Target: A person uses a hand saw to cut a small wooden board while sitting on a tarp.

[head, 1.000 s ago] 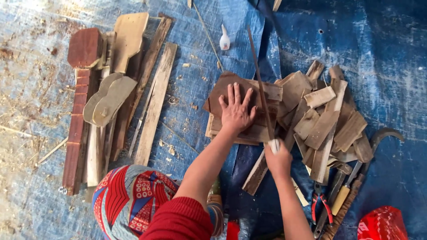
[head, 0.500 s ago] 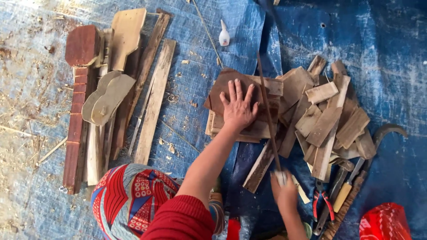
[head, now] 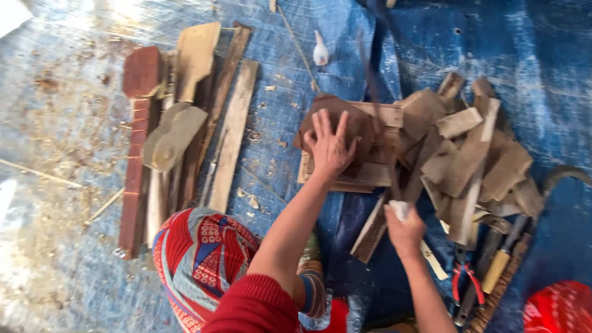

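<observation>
While the left hand (head: 331, 148) is laid flat with fingers spread on a dark wooden piece (head: 336, 111), that piece is kept on top of a stack of pale boards (head: 376, 172) lying on the blue tarp (head: 542, 55). Just below and to the right of it, the right hand (head: 404, 229) is closed in a fist around the pale handle of a saw (head: 375, 92), whose thin, blurred blade is stretched away from the fist across the boards, just beside the spread fingers. Right of both hands, a heap of wood scraps (head: 475, 154) is piled. Near the right wrist, pliers (head: 461, 280) with red grips are seen. Well to the left of the left hand, long wooden slats (head: 231, 139) are laid side by side.
</observation>
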